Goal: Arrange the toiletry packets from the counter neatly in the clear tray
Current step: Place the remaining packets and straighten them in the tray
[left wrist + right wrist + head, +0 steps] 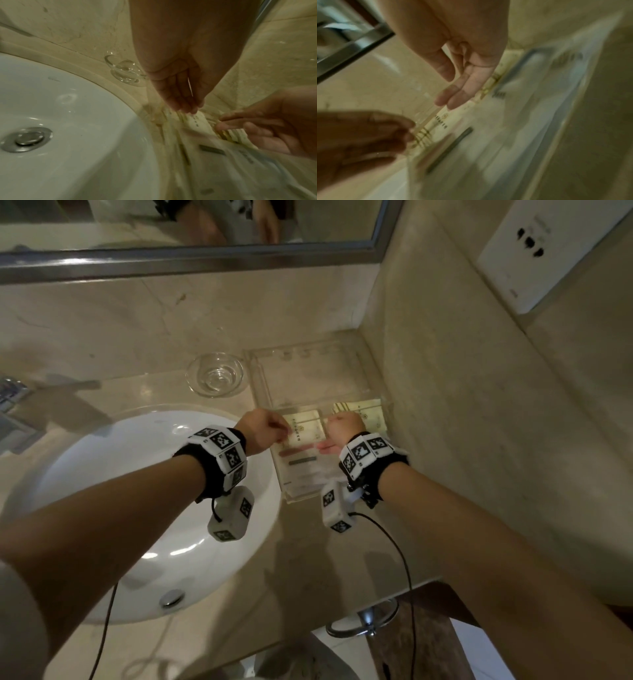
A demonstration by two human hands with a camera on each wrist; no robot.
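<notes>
Thin, light, slippery cream packets [305, 429] in the clear tray [260, 378]: best pinched by an edge, both hands' fingers [185, 106] loosely extended, gripping nothing.

Surface: beige marble counter [144, 385], running into the corner of the walls.
Set into it: white oval sink [144, 508] at the left.
On it, back: small clear glass dish [215, 374], just left of the tray.
On it, right: clear tray [308, 371], holding cream toiletry packets [371, 414].
</notes>
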